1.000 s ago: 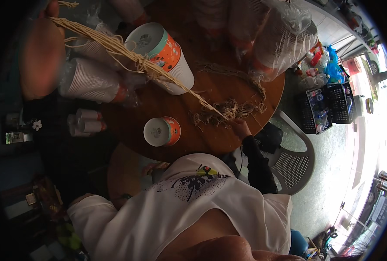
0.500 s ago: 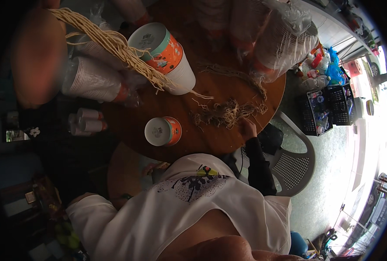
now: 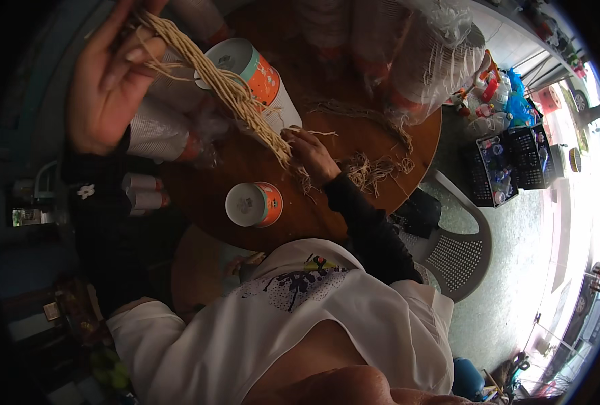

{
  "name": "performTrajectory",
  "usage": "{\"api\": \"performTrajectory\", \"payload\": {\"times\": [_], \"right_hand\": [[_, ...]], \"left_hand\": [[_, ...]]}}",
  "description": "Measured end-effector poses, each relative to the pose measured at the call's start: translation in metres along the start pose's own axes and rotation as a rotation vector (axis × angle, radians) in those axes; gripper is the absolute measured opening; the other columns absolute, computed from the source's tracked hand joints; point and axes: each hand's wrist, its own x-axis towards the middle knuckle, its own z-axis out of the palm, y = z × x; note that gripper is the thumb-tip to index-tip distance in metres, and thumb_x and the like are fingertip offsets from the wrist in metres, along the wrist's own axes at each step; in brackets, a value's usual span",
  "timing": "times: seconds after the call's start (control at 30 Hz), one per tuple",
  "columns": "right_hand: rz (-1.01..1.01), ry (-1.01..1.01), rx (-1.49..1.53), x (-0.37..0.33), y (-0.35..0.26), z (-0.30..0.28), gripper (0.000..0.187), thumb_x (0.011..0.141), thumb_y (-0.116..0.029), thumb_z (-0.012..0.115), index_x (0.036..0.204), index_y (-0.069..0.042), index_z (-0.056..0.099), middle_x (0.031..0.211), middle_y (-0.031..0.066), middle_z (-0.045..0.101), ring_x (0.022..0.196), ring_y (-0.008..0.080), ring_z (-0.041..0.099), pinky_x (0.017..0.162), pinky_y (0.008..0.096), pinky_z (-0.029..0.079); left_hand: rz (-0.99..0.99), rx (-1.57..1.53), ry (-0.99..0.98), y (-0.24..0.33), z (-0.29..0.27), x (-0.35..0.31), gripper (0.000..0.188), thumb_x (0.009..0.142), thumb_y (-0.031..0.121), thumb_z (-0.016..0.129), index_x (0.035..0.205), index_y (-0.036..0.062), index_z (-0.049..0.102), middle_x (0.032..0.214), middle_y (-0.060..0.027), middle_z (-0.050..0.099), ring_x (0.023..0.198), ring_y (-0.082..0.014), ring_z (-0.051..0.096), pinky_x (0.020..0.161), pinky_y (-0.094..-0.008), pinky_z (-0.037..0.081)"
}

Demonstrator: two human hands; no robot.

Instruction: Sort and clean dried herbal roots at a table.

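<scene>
My left hand (image 3: pixel 114 84), raised at the upper left, grips the top of a bundle of tan twisted cords (image 3: pixel 209 71). The bundle slants down to the right, passing in front of a stack of paper cups (image 3: pixel 263 81) with an orange and green band. At its loose lower ends is my right hand (image 3: pixel 310 154), fingers pinched on the strands. Close beside that hand, a tangled heap of cord (image 3: pixel 374 172) lies on the round wooden table (image 3: pixel 212 202). An upside-down paper cup (image 3: pixel 253 204) stands nearer to me.
Plastic-wrapped stacks of cups (image 3: pixel 431 67) stand along the far side, with more wrapped stacks (image 3: pixel 158 131) at the left. Thin loose strands (image 3: pixel 361 111) lie across the table. A grey chair (image 3: pixel 458 253) and black crates of bottles (image 3: pixel 496 169) are at the right.
My right hand has left the tangled heap and moved up and left to the bundle's lower ends. My left hand has shifted right, still holding the bundle.
</scene>
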Motion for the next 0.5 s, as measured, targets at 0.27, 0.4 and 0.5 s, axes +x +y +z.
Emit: {"api": "performTrajectory", "payload": {"times": [0.27, 0.4, 0.5], "right_hand": [[0.453, 0.255, 0.375, -0.05, 0.053, -0.058, 0.031, 0.087, -0.023, 0.056, 0.111, -0.005, 0.053, 0.105, 0.0054, 0.055, 0.088, 0.0149, 0.058, 0.067, 0.0272, 0.049], [0.305, 0.225, 0.242, -0.072, 0.077, -0.097, 0.018, 0.091, -0.019, 0.05, 0.102, -0.005, 0.055, 0.076, -0.0032, 0.05, 0.062, 0.0072, 0.05, 0.049, 0.0219, 0.039], [0.355, 0.321, 0.321, -0.09, 0.098, -0.12, 0.014, 0.092, -0.018, 0.049, 0.095, -0.006, 0.054, 0.06, -0.0073, 0.04, 0.05, 0.0037, 0.041, 0.042, 0.0207, 0.031]], "left_hand": [[-0.054, 0.249, 0.315, -0.038, -0.056, -0.031, 0.027, 0.095, 0.025, 0.04, 0.101, 0.002, 0.053, 0.106, -0.0153, 0.059, 0.038, 0.0004, 0.024, 0.055, -0.018, 0.035], [-0.067, 0.215, 0.431, -0.048, -0.087, -0.043, 0.027, 0.095, 0.025, 0.041, 0.101, 0.0019, 0.053, 0.1, -0.013, 0.06, 0.039, -0.0004, 0.025, 0.053, -0.0181, 0.032], [-0.047, 0.223, 0.515, -0.046, -0.1, -0.05, 0.027, 0.095, 0.026, 0.041, 0.098, 0.0023, 0.053, 0.094, -0.0085, 0.06, 0.041, -0.0007, 0.025, 0.052, -0.0176, 0.03]]}}
